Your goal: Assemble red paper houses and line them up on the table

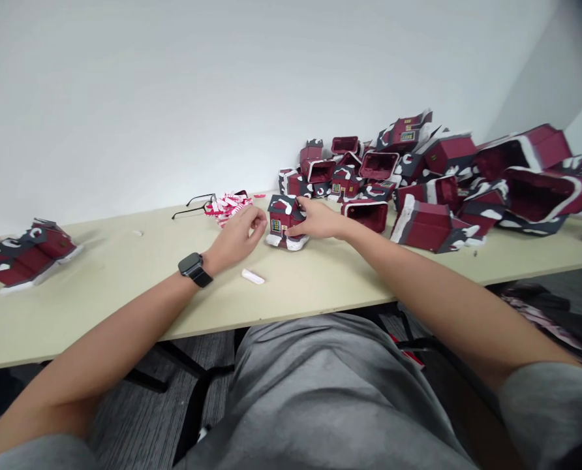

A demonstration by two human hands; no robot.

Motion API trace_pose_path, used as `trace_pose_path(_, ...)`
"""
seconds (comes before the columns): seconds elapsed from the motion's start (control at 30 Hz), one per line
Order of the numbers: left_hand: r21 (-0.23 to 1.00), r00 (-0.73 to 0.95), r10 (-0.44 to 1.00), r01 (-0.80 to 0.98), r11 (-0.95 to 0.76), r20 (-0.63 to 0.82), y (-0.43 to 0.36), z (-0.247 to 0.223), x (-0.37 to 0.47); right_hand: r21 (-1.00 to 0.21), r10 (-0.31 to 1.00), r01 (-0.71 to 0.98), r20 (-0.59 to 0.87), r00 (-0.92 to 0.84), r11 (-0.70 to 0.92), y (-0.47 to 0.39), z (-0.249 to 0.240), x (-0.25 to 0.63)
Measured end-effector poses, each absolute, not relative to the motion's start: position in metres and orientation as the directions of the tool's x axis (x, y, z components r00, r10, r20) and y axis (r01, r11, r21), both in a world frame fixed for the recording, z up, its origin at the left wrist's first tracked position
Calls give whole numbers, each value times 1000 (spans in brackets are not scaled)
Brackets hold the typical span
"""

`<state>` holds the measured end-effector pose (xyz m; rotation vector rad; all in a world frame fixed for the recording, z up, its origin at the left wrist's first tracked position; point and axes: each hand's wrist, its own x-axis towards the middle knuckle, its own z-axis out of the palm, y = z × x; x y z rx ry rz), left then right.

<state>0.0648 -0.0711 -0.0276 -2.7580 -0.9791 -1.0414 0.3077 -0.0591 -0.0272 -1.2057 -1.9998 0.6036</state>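
Note:
A small dark red model house point(284, 228) with a grey roof and white snow-like trim stands upright on the table. My right hand point(318, 219) grips it from the right side, thumb across the front wall by the window. Just left of the house is my left hand point(242, 232), its fingers curled in and closed; whatever they may hold is hidden. Behind that hand lies a pile of red-and-white striped strips point(227, 205). A single pale pink-white strip point(252, 277) rests on the table in front of me.
A large heap of similar houses point(428, 183) fills the right side, some tipped to show hollow undersides. More houses point(31, 251) stand at the far left. Black-framed glasses point(196, 203) lie near the wall. The pale table point(124, 281) has its front edge close to my lap.

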Motion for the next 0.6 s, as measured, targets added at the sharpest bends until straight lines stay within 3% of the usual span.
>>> trace_pose_path(0.13,347,726,624,528,-775,290,-85,5,47,-681,896,582,325,-303,444,-59,-27,309)
trace_pose_path(0.23,370,759,632,549,-749,154,-114,30,31,-683,907,597,304,-291,420,-59,-26,310)
trace_pose_path(0.33,266,724,678,634,-726,129,-157,30,21,-663,909,622,308,-281,417,-60,-25,309)
trace_pose_path(0.47,155,547,825,811,-565,145,-193,-4,16,-637,904,643,322,-280,426,-62,-25,308)
trace_pose_path(0.6,216,428,900,874,-435,80,-187,-23,19,-653,913,638,304,-272,408,-61,-26,308)
